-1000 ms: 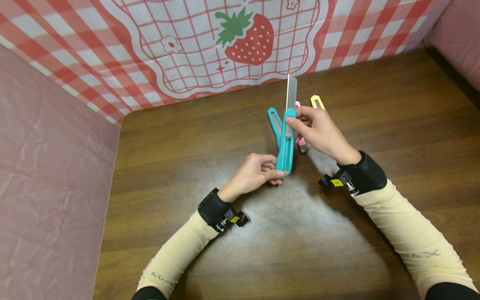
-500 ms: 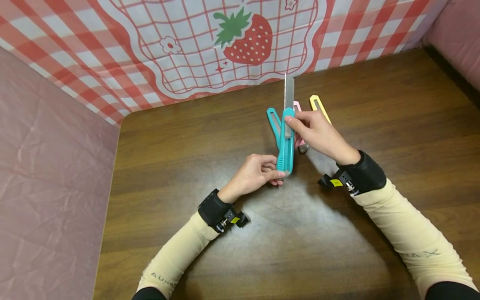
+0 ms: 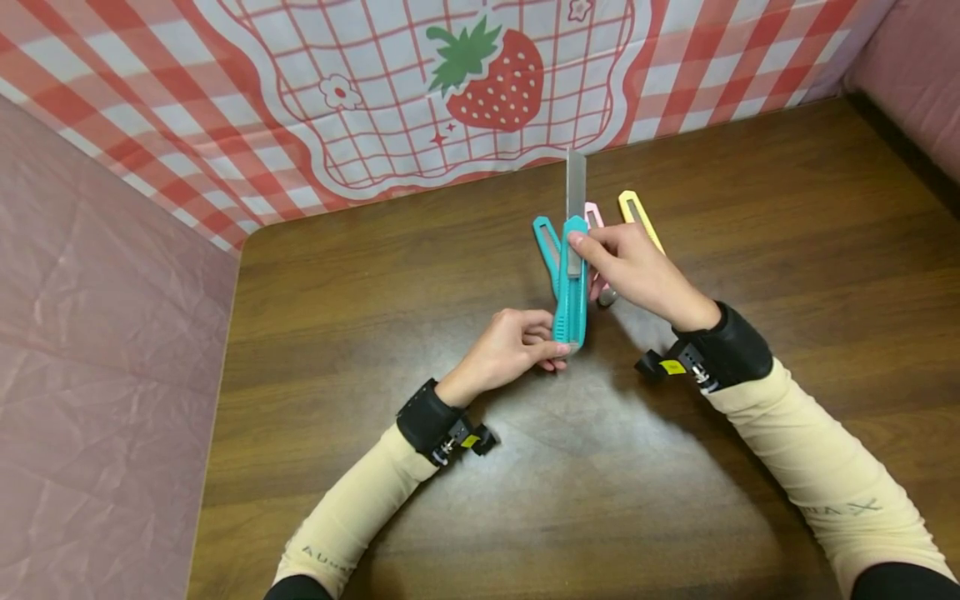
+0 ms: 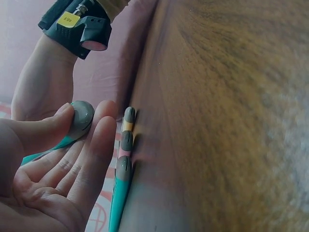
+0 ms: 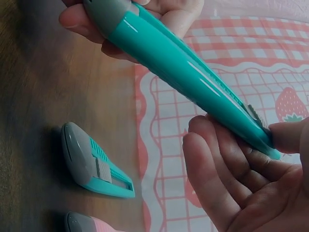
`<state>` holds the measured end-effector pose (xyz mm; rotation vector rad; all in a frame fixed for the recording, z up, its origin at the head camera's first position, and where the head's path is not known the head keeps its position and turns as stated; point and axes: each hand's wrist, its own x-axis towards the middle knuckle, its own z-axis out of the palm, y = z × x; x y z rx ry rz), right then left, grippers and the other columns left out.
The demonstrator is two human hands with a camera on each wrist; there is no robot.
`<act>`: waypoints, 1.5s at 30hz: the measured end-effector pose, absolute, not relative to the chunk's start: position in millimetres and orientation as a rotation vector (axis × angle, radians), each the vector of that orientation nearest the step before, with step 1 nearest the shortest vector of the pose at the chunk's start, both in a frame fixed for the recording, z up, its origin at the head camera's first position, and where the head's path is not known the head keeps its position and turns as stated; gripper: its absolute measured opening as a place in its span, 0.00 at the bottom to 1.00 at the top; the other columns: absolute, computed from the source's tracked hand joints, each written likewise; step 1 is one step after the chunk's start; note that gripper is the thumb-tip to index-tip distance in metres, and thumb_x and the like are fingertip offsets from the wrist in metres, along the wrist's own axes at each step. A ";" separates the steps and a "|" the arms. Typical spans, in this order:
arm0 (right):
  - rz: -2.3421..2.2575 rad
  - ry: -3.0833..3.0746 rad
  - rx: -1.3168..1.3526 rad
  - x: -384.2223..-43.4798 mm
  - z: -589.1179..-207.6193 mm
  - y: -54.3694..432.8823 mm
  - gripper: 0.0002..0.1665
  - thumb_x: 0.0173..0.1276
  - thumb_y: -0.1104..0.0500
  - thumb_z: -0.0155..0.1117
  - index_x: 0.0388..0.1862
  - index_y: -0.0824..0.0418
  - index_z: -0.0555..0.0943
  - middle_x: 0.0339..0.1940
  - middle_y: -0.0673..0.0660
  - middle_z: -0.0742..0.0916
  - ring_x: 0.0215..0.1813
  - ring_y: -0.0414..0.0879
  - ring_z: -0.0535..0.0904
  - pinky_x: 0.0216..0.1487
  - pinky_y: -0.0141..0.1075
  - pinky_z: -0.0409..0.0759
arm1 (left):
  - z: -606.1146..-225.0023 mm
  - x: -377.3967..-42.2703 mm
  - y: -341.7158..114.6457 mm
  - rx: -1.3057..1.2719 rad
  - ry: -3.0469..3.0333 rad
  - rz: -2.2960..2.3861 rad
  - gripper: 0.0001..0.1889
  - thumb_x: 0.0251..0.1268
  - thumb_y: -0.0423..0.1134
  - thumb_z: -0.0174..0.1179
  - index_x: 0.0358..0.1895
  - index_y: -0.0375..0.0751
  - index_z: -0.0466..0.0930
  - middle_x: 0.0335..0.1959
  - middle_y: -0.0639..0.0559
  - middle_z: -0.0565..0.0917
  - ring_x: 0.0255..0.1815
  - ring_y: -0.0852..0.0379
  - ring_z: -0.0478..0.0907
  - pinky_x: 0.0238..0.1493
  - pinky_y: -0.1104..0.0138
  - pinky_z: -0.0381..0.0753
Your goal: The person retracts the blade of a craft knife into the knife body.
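A teal utility knife (image 3: pixel 572 312) is held up between both hands, its long metal blade (image 3: pixel 576 185) extended toward the patterned cloth. My left hand (image 3: pixel 510 346) pinches the grey butt end (image 4: pixel 82 120) between thumb and fingers. My right hand (image 3: pixel 639 267) grips the front of the handle, thumb at the slider (image 5: pixel 257 116). Behind, on the table, lie a second teal utility knife (image 5: pixel 104 169), a pink one (image 3: pixel 592 214) partly hidden by the right hand, and a yellow one (image 3: pixel 637 215). In the left wrist view their grey ends line up on the tabletop.
The wooden table (image 3: pixel 337 292) extends under both forearms. A red-and-white checked cloth with a strawberry (image 3: pixel 498 83) stands along its back edge. Pink fabric (image 3: pixel 97 350) hangs at the left, and more pink fabric (image 3: pixel 915 92) is at the back right.
The knife's blade tip has swung slightly left, and its flat side now faces the head camera more. The right hand has shifted slightly with it; the left hand's pinch is steady.
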<state>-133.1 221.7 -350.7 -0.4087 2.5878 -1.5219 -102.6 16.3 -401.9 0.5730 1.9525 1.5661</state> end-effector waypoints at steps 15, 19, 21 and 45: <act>-1.468 2.637 -0.427 -134.8 -353.8 224.2 0.26 0.78 0.51 0.52 0.22 0.66 0.76 0.12 0.54 0.80 0.19 0.48 0.78 0.20 0.32 0.72 | -403.9 -101.4 17.2 0.562 1.991 1.569 0.06 0.64 0.31 0.65 0.39 0.31 0.81 0.35 0.34 0.88 0.29 0.54 0.89 0.35 0.60 0.91; -1.446 2.645 -0.429 -134.6 -353.0 225.8 0.26 0.78 0.51 0.53 0.22 0.66 0.76 0.12 0.54 0.79 0.20 0.52 0.77 0.18 0.31 0.68 | -404.2 -100.8 17.8 0.565 1.988 1.566 0.06 0.64 0.31 0.65 0.39 0.31 0.81 0.35 0.34 0.89 0.30 0.53 0.89 0.35 0.60 0.91; -1.441 2.644 -0.439 -134.6 -352.8 226.4 0.26 0.78 0.51 0.53 0.22 0.66 0.75 0.12 0.54 0.79 0.19 0.52 0.76 0.18 0.31 0.67 | -404.1 -100.6 18.2 0.566 1.989 1.566 0.06 0.63 0.31 0.65 0.39 0.31 0.81 0.35 0.34 0.89 0.30 0.52 0.89 0.35 0.60 0.91; -1.483 2.589 -0.407 -133.2 -358.5 217.2 0.15 0.76 0.57 0.56 0.32 0.67 0.75 0.15 0.57 0.79 0.19 0.48 0.78 0.19 0.34 0.80 | -401.7 -101.7 16.7 0.494 1.984 1.613 0.08 0.64 0.29 0.64 0.42 0.28 0.80 0.36 0.30 0.87 0.27 0.55 0.88 0.36 0.58 0.92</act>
